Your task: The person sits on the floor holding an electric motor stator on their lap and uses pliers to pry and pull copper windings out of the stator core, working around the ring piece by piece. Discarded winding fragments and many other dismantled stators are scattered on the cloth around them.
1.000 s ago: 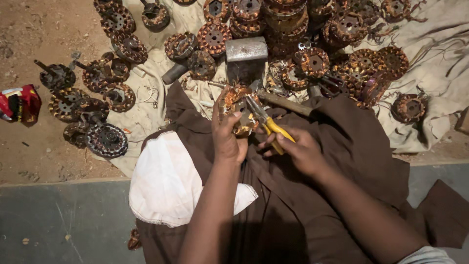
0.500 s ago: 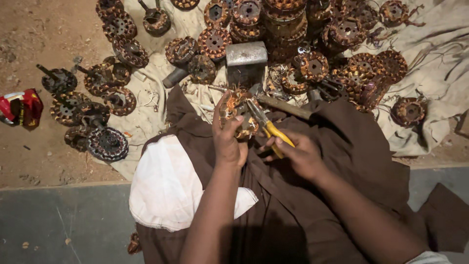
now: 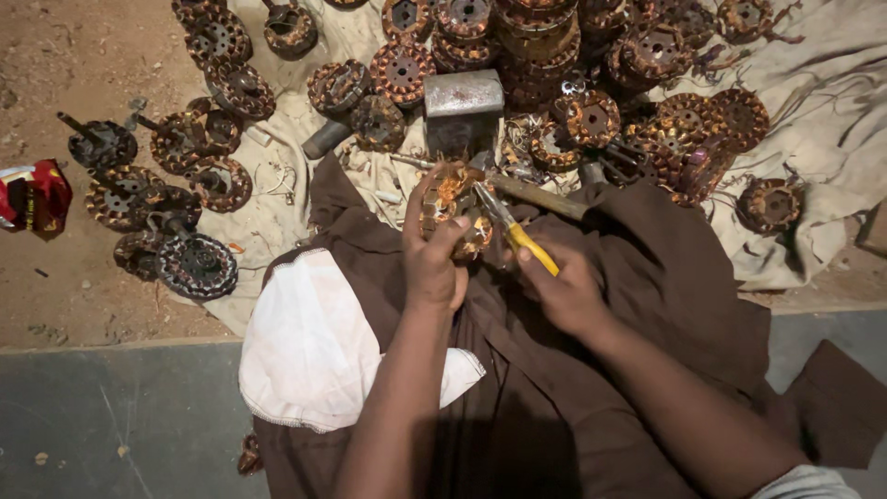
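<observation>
- A red packet (image 3: pixel 35 196) lay on the dirt at far left.
- Wound coils (image 3: pixel 176 176) sat scattered on a pale cloth (image 3: pixel 277 208).
- The left hand (image 3: pixel 432 263) was clamped around a stator (image 3: pixel 453 208), held over the lap near centre.
- A metal block (image 3: pixel 463 94) stood just beyond it.
- The right hand (image 3: pixel 564 291) gripped yellow-handled pliers (image 3: pixel 517 236) tight, tips at the stator.
- More coils (image 3: pixel 684 120) were heaped at right.
</observation>
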